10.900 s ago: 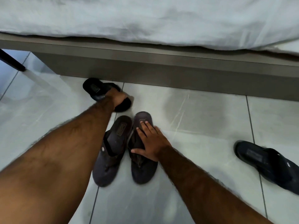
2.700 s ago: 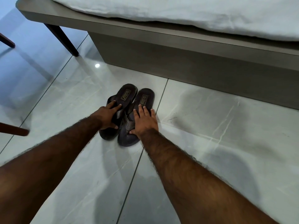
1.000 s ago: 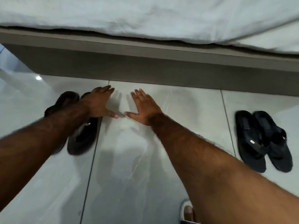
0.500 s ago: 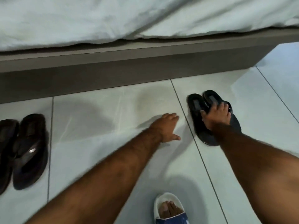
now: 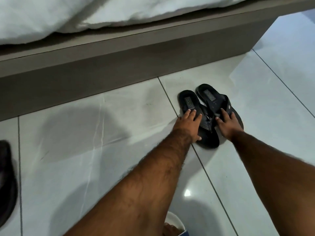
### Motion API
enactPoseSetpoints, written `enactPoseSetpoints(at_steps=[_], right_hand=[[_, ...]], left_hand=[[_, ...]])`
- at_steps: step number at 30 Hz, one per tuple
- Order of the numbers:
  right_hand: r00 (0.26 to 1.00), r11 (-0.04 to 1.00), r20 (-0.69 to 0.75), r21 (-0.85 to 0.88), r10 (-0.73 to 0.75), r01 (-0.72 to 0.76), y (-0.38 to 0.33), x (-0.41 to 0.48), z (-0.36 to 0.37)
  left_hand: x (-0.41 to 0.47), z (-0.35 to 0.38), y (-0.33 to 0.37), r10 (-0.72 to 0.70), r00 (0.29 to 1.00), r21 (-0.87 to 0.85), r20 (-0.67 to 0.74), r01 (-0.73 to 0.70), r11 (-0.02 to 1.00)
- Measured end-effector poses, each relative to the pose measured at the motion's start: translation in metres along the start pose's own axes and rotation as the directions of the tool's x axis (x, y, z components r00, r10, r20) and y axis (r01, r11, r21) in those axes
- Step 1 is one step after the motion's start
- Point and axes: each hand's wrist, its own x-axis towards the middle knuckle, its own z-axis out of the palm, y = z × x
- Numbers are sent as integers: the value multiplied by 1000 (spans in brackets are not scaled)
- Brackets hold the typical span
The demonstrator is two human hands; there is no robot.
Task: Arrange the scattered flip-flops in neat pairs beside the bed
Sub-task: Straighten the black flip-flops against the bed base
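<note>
Hands rest flat on a black pair lying side by side on the floor (image 5: 119,150) near the bed (image 5: 119,65): the left hand (image 5: 189,126) presses with fingers spread on the left flip-flop (image 5: 190,104), the right hand (image 5: 228,123) likewise on the right flip-flop (image 5: 211,97). Neither hand grips anything. Another dark flip-flop (image 5: 6,181) lies well apart at the left edge.

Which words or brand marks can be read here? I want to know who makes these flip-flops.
None can be read.
Left black flip-flop: rectangular heel label, too blurred to read.
Right black flip-flop: same kind of label, also too blurred.
Small pale mark on its strap: too small to tell.
</note>
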Motion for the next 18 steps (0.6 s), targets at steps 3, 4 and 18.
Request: enactPoseSetpoints(at_steps=[3, 4, 18], right_hand=[[1000, 1000, -6, 21, 9, -9, -5, 1, 4], [1000, 1000, -8, 15, 7, -7, -8, 2, 5], [1000, 998, 8, -57, -6, 6, -41, 11, 8]], left_hand=[[6, 6, -3, -27, 1000, 40, -12, 28, 999], [8, 7, -3, -38, 999, 54, -16, 39, 998], [26, -2, -16, -183, 982, 110, -50, 187, 976]])
